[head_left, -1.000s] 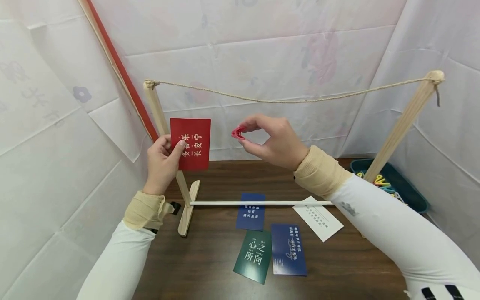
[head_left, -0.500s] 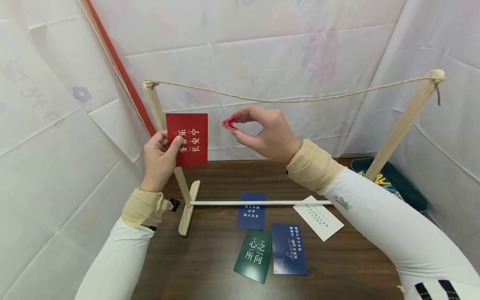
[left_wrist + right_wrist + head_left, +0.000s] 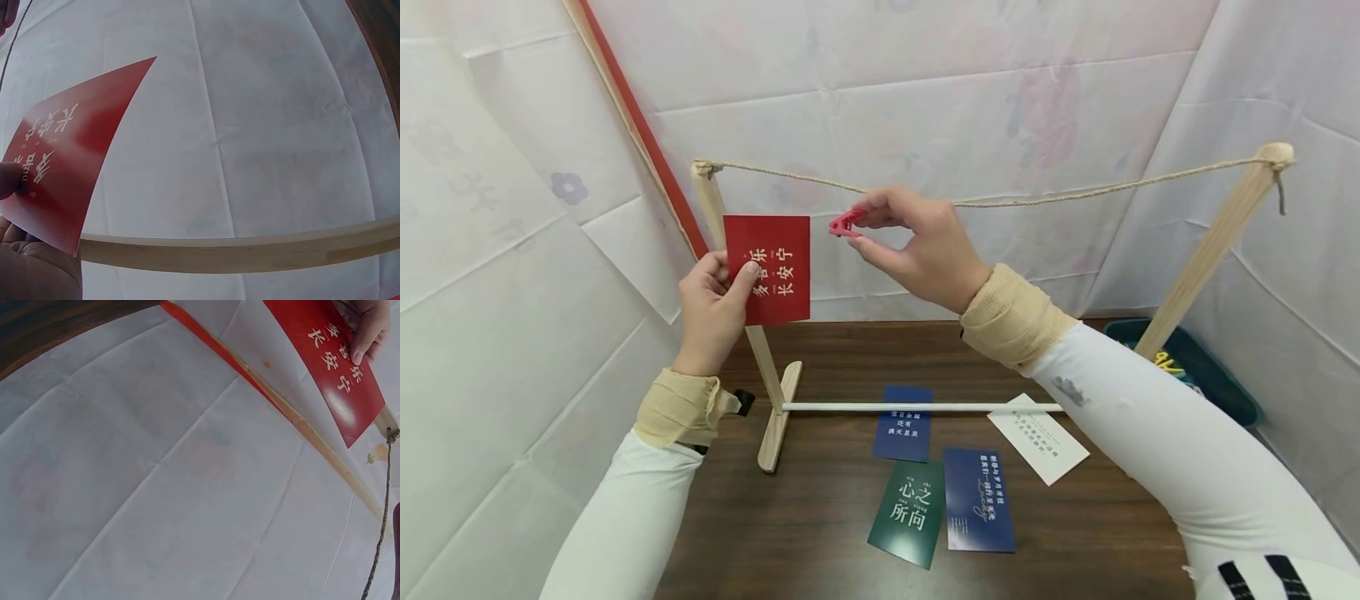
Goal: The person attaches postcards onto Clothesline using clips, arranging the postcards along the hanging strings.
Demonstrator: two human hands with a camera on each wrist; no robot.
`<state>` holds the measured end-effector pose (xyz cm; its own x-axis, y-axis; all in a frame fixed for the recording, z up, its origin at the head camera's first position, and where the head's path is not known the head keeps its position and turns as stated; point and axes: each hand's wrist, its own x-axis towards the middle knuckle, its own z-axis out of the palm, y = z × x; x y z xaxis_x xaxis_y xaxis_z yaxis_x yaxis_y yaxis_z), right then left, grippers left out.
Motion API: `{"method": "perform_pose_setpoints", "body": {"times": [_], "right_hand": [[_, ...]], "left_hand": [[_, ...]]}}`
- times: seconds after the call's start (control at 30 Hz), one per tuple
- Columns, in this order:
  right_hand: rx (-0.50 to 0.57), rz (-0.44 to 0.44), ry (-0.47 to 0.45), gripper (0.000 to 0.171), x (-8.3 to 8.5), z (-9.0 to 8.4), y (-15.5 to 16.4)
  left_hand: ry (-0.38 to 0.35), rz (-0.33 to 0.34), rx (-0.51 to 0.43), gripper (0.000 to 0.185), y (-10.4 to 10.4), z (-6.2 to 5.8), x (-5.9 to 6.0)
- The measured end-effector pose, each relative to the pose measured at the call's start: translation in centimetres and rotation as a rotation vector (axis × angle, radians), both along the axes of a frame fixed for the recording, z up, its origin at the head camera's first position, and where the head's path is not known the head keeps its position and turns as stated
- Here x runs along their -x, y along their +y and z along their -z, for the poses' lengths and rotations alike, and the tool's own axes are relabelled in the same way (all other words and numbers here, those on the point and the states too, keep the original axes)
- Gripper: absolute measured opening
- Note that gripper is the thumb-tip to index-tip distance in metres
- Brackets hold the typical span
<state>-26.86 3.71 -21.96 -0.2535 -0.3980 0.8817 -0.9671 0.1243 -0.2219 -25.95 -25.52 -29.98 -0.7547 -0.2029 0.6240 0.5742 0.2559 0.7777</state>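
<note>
both hands have risen: the right hand (image 3: 925, 250) pinches the red clip (image 3: 846, 222) just under the rope (image 3: 1037, 197), while the left hand (image 3: 711, 312) grips the red card (image 3: 767, 268) nearby, so clipping looks close.

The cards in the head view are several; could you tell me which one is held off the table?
The red card, pinched upright by the left hand beside the wooden post; the two blue, green and white cards lie flat on the table.

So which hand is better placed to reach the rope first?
Probably the right hand: it pinches the red clip just under the rope. The left hand holds the red card lower, beside the post.
</note>
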Motion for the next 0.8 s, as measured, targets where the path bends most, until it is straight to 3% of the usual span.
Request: {"method": "perform_pose_setpoints", "body": {"times": [0.43, 0.8], "right_hand": [[0.021, -0.038, -0.073, 0.018, 0.6, -1.4, -1.1], [0.003, 0.0, -0.1, 0.012, 1.1, -2.7, -2.0]], "left_hand": [[0.028, 0.0, -0.016, 0.006, 0.3, -1.1, 0.0], [0.029, 0.018, -0.037, 0.006, 0.9, -2.1, 0.0]]}}
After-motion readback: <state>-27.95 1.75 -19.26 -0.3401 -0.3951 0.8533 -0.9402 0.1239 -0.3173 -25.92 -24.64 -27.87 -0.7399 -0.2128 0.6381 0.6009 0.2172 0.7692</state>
